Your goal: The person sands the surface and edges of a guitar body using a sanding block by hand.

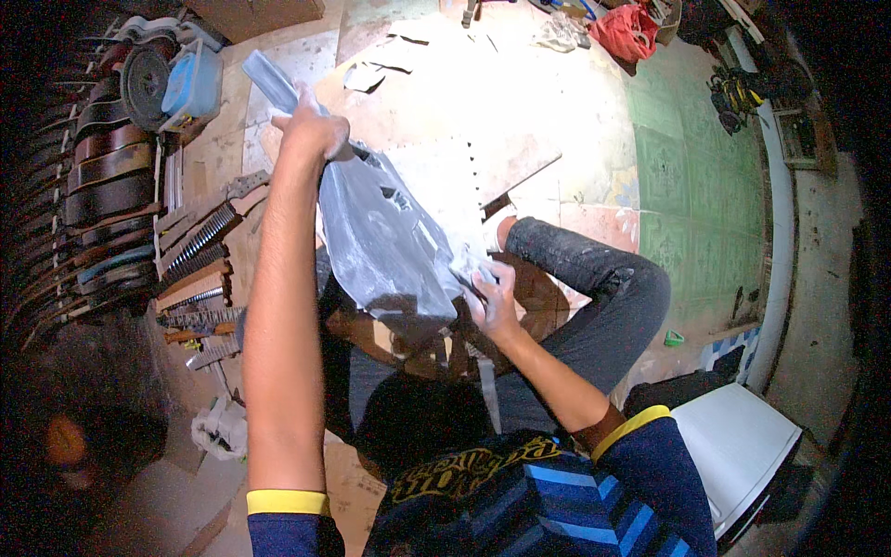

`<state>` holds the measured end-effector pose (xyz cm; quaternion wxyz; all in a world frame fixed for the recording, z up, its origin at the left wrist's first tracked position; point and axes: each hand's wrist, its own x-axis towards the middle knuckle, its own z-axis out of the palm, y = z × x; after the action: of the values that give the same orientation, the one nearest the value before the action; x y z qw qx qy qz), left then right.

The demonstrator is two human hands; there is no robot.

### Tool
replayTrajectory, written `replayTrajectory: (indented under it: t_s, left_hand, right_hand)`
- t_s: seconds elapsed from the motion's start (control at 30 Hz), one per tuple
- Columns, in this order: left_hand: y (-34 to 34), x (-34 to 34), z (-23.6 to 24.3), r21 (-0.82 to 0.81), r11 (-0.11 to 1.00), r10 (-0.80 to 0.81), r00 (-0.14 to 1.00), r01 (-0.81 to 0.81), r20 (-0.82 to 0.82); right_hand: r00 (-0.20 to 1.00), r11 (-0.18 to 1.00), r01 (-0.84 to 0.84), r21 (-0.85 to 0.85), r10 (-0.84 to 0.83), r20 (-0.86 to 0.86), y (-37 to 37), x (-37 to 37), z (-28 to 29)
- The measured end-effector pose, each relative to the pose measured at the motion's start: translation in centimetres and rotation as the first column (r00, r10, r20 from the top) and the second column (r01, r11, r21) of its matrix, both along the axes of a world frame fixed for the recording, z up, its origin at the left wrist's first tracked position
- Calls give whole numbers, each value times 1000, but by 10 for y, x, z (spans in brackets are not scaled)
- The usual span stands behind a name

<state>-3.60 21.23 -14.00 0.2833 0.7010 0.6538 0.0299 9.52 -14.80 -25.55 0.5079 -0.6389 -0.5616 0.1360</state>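
A dust-coated grey electric guitar (380, 241) with cut-out cavities lies slanted across my lap, its neck pointing up and left. My left hand (311, 130) is closed round the neck near where it meets the body. At the body's lower right edge, my right hand (492, 302) grips a small greyish pad (471, 271), perhaps sandpaper, against the guitar. White dust coats my fingers. My dark-trousered legs (622, 306) are bent beneath and beside the guitar.
Stacked guitar bodies (111, 167) line the left, beside loose necks (200, 246) and a blue container (186, 88). Paper scraps (367, 74) lie ahead. A red bag (622, 35) is at back right, above green floor tiles (687, 186). A white box (724, 455) stands near my right elbow.
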Motion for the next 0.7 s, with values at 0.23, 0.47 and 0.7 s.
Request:
replayTrajectory:
  t_s: [0.23, 0.47, 0.7]
  left_hand:
    - [-6, 23, 28, -54, 997, 53, 988, -46, 143]
    - [3, 16, 17, -7, 999, -52, 999, 52, 8]
    - [-4, 17, 16, -29, 1000, 6, 997, -4, 83]
  right_hand:
    - [996, 1000, 22, -7, -22, 87, -3, 7, -12]
    - [993, 995, 54, -81, -46, 109, -16, 0, -19]
    - [994, 997, 47, -59, -40, 100, -13, 2, -18]
